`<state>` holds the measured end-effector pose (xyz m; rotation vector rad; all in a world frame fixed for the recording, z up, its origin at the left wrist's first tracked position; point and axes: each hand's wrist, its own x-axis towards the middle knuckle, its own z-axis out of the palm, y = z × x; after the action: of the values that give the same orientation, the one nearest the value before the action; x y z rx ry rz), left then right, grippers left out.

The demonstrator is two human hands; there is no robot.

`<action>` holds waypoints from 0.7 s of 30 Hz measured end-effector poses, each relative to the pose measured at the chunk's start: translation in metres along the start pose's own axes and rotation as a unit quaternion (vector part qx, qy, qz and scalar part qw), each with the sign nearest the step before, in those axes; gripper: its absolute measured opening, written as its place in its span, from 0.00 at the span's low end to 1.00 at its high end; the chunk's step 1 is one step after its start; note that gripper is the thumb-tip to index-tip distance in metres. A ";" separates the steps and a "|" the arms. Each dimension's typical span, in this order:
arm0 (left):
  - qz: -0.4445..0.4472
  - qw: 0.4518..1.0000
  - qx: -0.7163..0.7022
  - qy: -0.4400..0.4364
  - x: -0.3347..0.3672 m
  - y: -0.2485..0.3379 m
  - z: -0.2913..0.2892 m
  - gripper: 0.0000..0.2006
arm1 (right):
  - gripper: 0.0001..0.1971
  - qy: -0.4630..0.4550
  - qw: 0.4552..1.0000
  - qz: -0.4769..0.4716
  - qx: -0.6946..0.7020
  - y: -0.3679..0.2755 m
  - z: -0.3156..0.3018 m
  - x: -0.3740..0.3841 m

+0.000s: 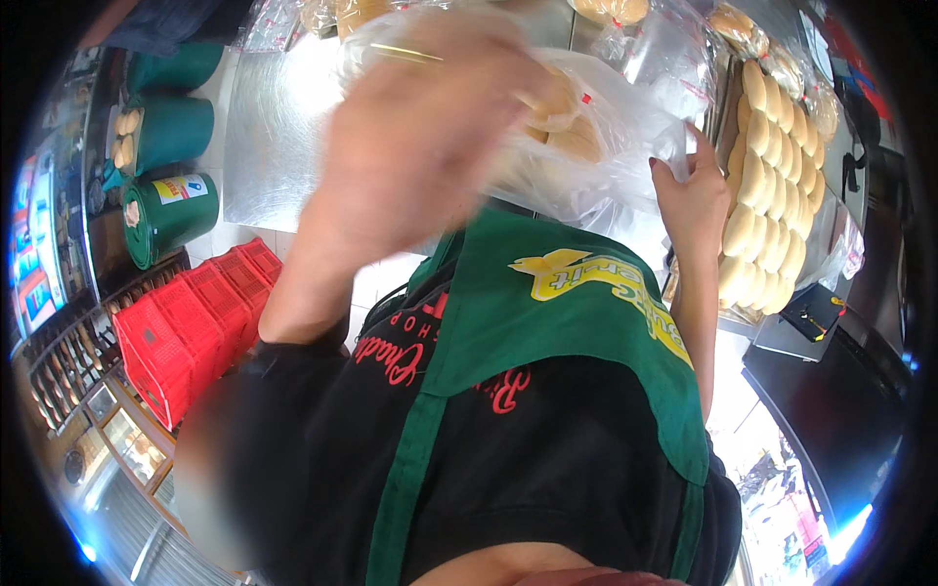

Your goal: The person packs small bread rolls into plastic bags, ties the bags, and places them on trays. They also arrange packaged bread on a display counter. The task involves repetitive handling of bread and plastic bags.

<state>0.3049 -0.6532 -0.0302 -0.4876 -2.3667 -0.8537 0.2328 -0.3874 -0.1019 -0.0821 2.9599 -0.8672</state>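
Head view, hands (684, 195) apparently gripping bagged buns (567, 127)

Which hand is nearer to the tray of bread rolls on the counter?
Right. The right hand grips the clear plastic bag's edge just beside the tray of bread rolls; the blurred left hand is raised at the bag's far side.

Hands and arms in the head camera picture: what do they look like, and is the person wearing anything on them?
The left hand is blurred; a thin gold bangle sits near it. The right hand has red-painted nails. Both forearms are bare. A black sleeve starts on the upper left arm, part of a black top with red lettering, under a green apron with a yellow mark.
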 end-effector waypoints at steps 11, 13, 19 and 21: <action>-0.068 0.908 0.140 -0.388 0.008 -0.072 0.139 0.25 | 0.04 -0.137 0.791 0.011 0.597 0.001 -0.023 -0.020; -0.131 0.896 0.080 -0.418 0.010 -0.093 0.124 0.28 | 0.06 -0.149 0.736 0.026 0.660 0.004 -0.030 -0.022; -0.350 0.870 -0.079 -0.339 -0.014 -0.128 0.093 0.33 | 0.11 -0.172 0.761 0.028 0.624 0.009 -0.030 -0.040; -0.391 0.847 -0.108 -0.344 -0.018 -0.131 0.089 0.37 | 0.12 -0.203 0.759 0.000 0.618 0.008 -0.027 -0.043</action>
<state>0.2179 -0.6911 -0.1579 0.1864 -3.2181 -1.5082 0.2736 -0.3632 -0.0814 -0.1650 1.5074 -2.1999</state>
